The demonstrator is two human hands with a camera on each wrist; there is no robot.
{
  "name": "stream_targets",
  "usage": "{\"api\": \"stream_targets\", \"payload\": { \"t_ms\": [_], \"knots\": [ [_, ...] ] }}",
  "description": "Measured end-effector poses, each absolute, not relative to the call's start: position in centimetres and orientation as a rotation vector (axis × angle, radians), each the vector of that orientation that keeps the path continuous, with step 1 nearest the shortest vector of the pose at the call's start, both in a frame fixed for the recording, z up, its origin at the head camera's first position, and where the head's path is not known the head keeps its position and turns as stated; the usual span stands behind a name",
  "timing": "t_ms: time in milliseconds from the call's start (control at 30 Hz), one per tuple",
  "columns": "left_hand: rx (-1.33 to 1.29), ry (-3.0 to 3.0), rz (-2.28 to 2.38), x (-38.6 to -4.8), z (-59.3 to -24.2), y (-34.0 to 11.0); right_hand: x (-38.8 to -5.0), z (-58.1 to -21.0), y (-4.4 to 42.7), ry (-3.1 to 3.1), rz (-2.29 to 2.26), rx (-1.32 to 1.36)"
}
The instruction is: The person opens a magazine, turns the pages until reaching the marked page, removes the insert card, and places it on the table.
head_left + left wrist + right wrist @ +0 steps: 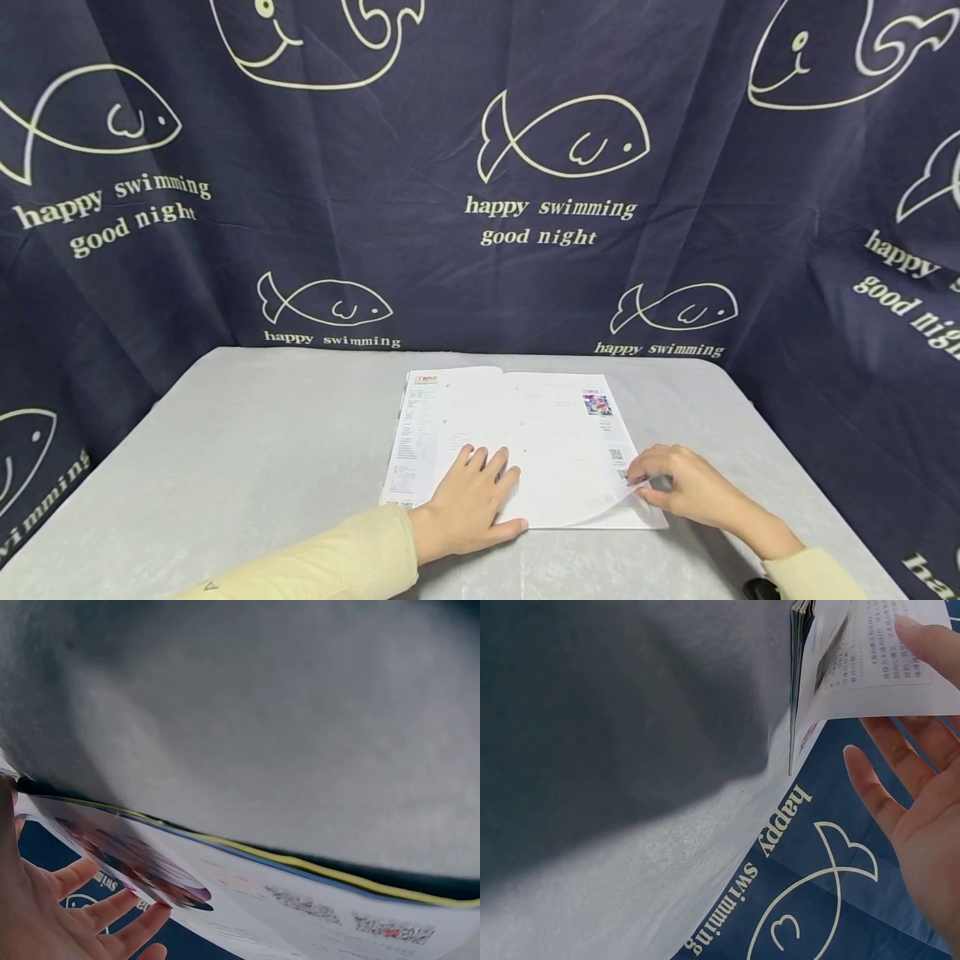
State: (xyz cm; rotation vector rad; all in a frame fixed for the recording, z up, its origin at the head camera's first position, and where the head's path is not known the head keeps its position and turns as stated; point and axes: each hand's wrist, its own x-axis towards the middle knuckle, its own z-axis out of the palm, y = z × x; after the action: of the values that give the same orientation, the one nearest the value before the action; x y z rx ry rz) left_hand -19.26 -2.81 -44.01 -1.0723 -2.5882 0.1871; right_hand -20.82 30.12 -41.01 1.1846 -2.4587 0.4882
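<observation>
An open magazine (562,425) lies on the table, its pages mostly white with small print and a coloured picture at the upper right. My left hand (468,504) rests with spread fingers on the lower left part of the pages; the left wrist view shows this hand (82,915) beside the magazine (247,900). At the lower right corner my right hand (693,487) pinches a lifted page between thumb and fingers. In the right wrist view, the thumb of this hand (930,802) lies on the printed page (877,682), with fingers behind it.
A grey cloth-covered table (262,442) surrounds the magazine. Behind and at both sides hangs a dark blue curtain (450,167) with fish drawings and lettering. A small black object (761,589) shows by the right sleeve.
</observation>
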Motion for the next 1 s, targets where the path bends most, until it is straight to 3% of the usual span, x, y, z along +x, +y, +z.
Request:
{"api": "stream_targets", "payload": {
  "t_ms": [1000],
  "knots": [
    [-1.019,-2.610,0.316,-19.0,-43.1,-1.5,-21.6,-39.7,28.9,-2.229,0.640,1.075]
  ]
}}
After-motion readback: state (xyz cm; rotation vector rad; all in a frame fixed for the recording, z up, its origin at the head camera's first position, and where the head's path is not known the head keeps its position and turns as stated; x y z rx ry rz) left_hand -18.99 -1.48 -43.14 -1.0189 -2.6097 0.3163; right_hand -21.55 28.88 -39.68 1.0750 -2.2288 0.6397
